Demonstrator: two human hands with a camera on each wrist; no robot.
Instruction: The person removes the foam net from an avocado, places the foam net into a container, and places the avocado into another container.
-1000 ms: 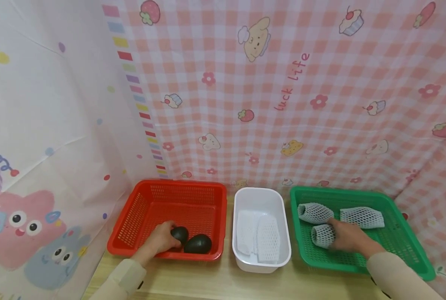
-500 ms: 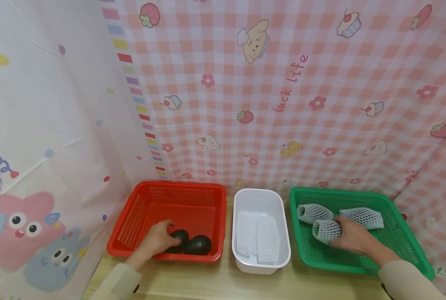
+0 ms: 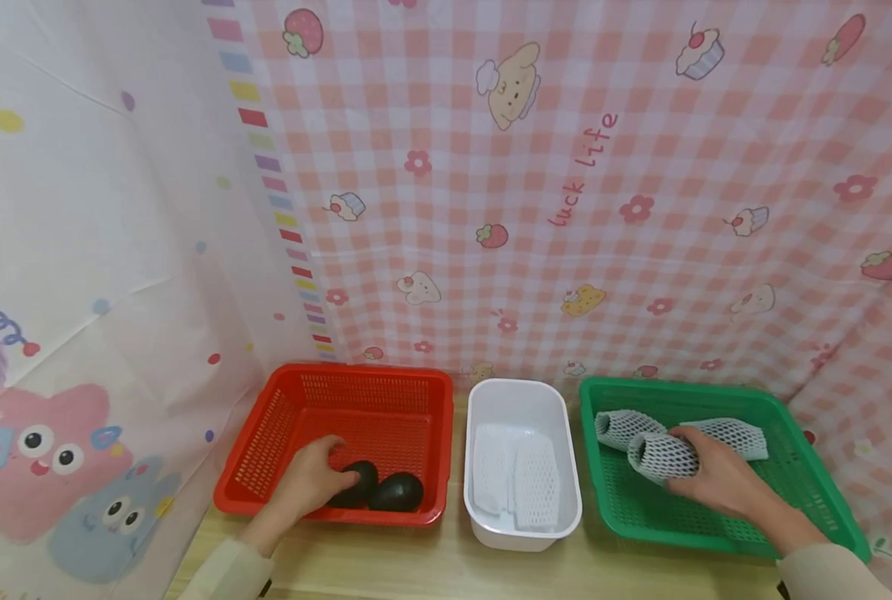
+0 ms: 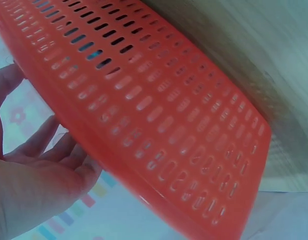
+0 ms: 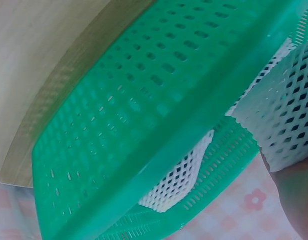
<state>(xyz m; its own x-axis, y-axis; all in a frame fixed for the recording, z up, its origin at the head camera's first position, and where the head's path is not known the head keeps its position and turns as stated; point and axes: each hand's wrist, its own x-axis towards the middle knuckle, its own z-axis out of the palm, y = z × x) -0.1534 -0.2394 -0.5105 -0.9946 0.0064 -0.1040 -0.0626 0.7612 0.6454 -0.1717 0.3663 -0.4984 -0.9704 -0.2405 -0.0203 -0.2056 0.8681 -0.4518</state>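
Observation:
My left hand (image 3: 313, 481) reaches into the red basket (image 3: 224, 492), fingers loosely spread, thumb against a dark egg-shaped fruit (image 3: 362, 485). A second dark fruit (image 3: 397, 492) lies right next to it. In the left wrist view the fingers (image 4: 41, 137) of this hand show past the basket's rim. My right hand (image 3: 719, 475) grips a white foam fruit net (image 3: 665, 457) over the green basket (image 3: 596, 492); darkness shows through its mesh and open end. Two more plump foam nets lie in that basket, a left net (image 3: 626, 427) and a right net (image 3: 739, 437) partly behind the hand.
Between the baskets stands a white basin (image 3: 523, 540) with flat foam nets (image 3: 536, 483) in it. All three containers stand on a wooden table (image 3: 386, 567). A pink checked cloth (image 3: 453, 200) hangs close behind, and a white printed cloth (image 3: 153, 333) on the left.
My right hand has raised the foam net and turned its open end more toward the head camera. My left hand's fingers have loosened from the dark fruit and the hand has shifted slightly left.

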